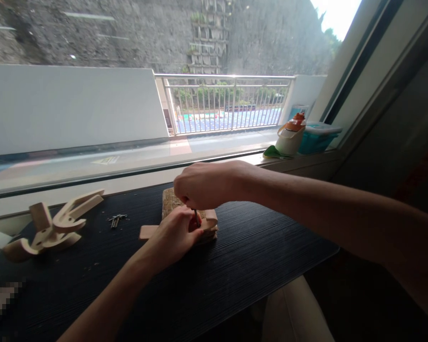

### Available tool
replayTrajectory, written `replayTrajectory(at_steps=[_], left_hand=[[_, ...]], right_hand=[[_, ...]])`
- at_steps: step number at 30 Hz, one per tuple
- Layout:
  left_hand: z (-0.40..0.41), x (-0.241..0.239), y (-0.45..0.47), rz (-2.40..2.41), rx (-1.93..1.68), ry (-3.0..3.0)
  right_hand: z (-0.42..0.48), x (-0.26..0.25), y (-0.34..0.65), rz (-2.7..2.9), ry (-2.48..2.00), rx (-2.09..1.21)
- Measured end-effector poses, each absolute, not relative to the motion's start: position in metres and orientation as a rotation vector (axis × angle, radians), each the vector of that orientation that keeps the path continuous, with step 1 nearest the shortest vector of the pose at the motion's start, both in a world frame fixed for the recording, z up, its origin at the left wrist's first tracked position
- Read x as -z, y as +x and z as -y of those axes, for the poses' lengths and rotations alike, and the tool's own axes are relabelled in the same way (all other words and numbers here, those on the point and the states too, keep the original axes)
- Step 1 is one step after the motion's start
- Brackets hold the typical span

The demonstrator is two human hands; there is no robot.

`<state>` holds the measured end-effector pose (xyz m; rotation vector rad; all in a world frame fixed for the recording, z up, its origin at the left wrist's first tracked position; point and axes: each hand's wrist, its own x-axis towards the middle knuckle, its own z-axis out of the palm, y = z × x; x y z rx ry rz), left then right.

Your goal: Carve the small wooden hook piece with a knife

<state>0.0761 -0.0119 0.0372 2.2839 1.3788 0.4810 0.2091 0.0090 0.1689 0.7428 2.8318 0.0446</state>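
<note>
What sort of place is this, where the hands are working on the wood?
Probably a home hobby spot on an upper floor, not a proper workshop: a dark table against a big window, a balcony railing outside, and loose wooden parts and screws lying on the table.

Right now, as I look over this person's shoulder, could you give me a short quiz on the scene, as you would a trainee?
1. True or false: the right hand holds a thin tool pointing down at the wooden piece that the left hand rests on.
2. Where do the small metal bits lie on the table? A) left of both hands B) between the hands C) right of both hands
3. Fill in: the white bottle on the sill has a lid coloured ___.

Key: 1 true; 2 A; 3 orange.
</note>
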Motion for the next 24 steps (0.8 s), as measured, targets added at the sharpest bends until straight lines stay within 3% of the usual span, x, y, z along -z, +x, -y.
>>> replayTrajectory(at_steps=[10, 24], left_hand=[[0.012, -0.037, 0.076, -1.348, -0.524, 2.25], [0.014, -0.045, 0.078, -1.438, -0.476, 2.303]], right_hand=[[0.0, -0.177, 0.208, -2.741, 0.902, -0.147], [-0.004, -0.166, 0.213, -2.662, 0.912, -0.036]])
